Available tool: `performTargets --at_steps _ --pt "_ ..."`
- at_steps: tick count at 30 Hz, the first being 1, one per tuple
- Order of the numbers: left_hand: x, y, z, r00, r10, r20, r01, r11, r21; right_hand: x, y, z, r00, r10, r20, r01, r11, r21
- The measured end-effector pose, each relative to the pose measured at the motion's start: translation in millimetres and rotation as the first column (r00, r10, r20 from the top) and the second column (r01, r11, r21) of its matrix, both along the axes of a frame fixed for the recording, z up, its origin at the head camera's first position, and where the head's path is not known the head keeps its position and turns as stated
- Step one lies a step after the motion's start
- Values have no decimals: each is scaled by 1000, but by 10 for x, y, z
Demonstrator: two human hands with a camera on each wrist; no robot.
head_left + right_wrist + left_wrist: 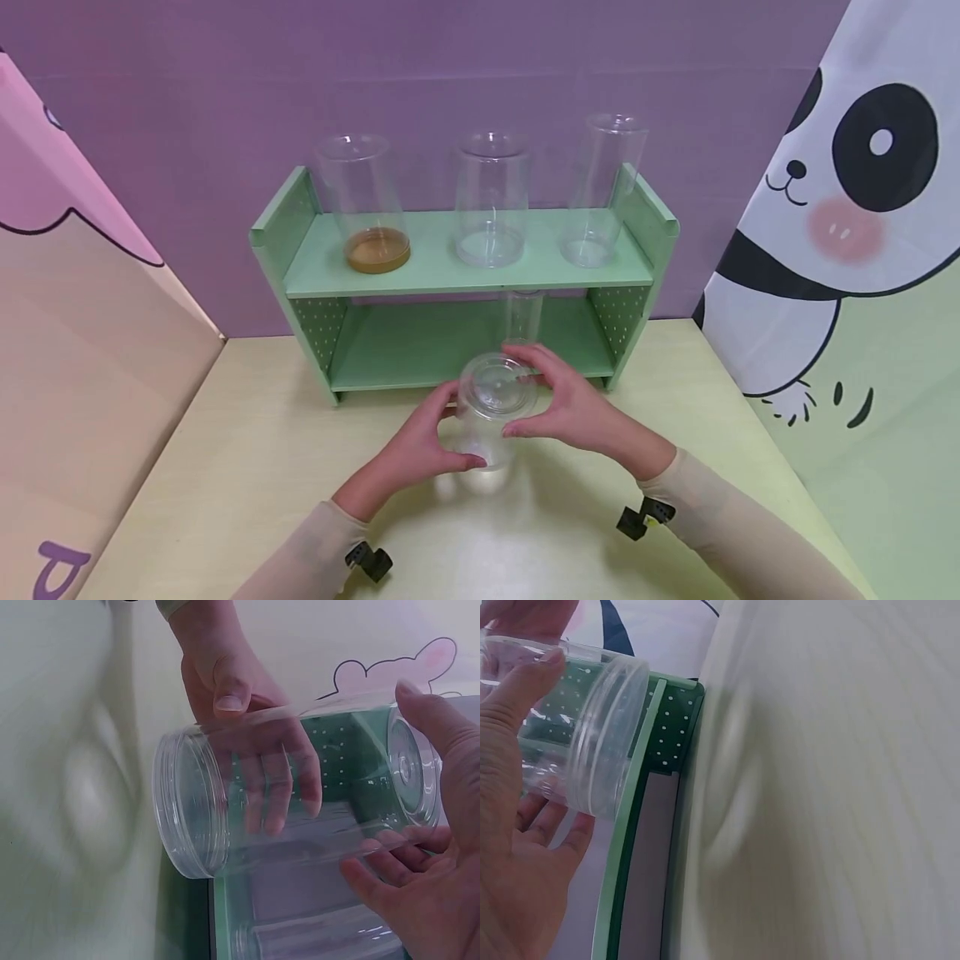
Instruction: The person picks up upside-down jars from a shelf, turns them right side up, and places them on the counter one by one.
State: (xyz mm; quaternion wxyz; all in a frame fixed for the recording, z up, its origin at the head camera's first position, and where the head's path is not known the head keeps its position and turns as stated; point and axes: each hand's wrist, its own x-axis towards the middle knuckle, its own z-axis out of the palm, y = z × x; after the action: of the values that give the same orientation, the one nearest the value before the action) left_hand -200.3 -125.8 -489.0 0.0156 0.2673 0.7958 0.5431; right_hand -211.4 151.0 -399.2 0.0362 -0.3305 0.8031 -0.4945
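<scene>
While one table (225, 467) bears one green shelf (412, 342) with four clear jars (491, 200), three on top, one below, a fifth jar (483, 433) in front is gripped by left hand (423, 442) and right hand (566, 408); one top jar has a brown base (377, 254).

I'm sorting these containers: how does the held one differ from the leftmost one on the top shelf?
The held container is gripped by the left hand and right hand; the leftmost container stands on the green shelf. The held container's ends are clear; the leftmost container has a brown bottom. Both have clear walls.
</scene>
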Motion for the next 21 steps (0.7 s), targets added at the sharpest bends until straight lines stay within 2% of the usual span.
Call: performTargets --at_steps 12,17,21 --pt "-22 -44 -83 997 -20 77 23 999 -44 11 18 67 1000 -2 14 3 996 -92" --pt "-27 -59 -91 997 19 81 -15 998 -57 -3 38 77 1000 12 27 -8 993 -122" --pt "-39 -110 -81 994 67 81 -60 995 -85 -52 109 74 999 43 31 -40 995 -95"
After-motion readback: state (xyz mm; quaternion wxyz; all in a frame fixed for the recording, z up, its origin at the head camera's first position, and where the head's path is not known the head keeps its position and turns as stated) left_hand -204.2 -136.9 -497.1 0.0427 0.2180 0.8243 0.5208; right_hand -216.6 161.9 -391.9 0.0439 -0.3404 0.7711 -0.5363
